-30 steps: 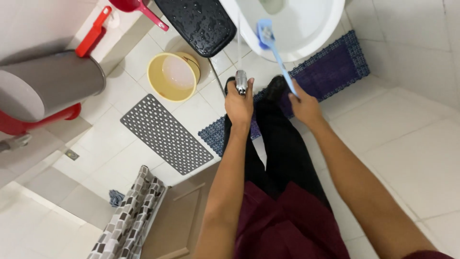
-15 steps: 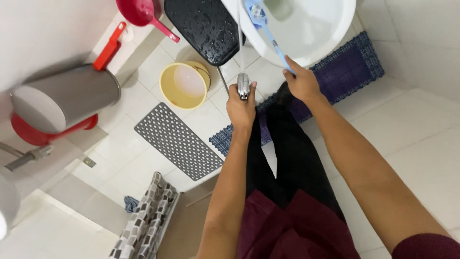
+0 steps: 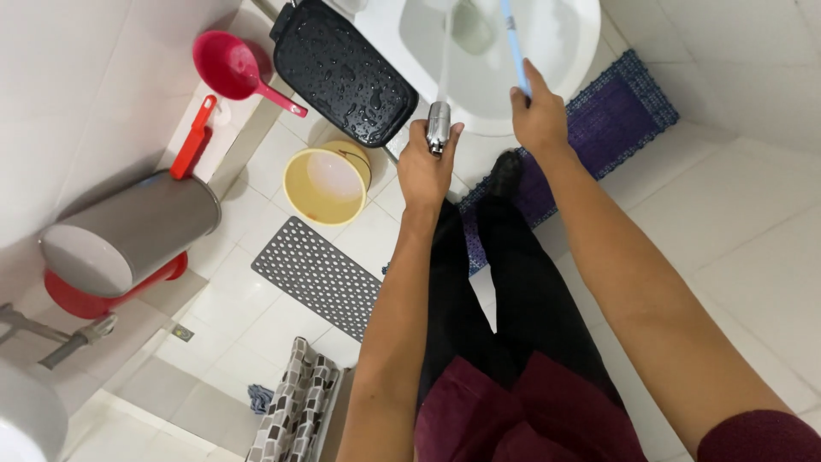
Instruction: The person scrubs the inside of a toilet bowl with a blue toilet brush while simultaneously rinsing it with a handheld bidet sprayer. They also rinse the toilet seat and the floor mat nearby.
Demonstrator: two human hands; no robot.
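A chrome spray nozzle (image 3: 439, 127) is gripped in the left hand (image 3: 425, 168), with the fingers curled tightly around its body. A thin stream of water is seen running from its tip up into the white toilet bowl (image 3: 547, 51). The nozzle is short, cylindrical and shiny, and is held just at the near rim of the bowl. A pale blue brush handle (image 3: 513, 43) is held in the right hand (image 3: 539, 115); the fingers are wrapped closed around it, and the handle is directed into the bowl. The brush head is not visible.

Items are counted as follows. One black toilet lid (image 3: 346, 68), wet with droplets, is raised just left of the bowl. One yellow bucket (image 3: 327, 181) is placed on the floor near the bowl, on its left. One red scoop (image 3: 235, 68) is located beyond the lid. One grey bin (image 3: 128, 231) is positioned well left of the bowl, over a red base. Two mats are present: a purple mat (image 3: 616, 111) beside the bowl on the right, and a grey perforated mat (image 3: 316, 274) beyond the bucket.
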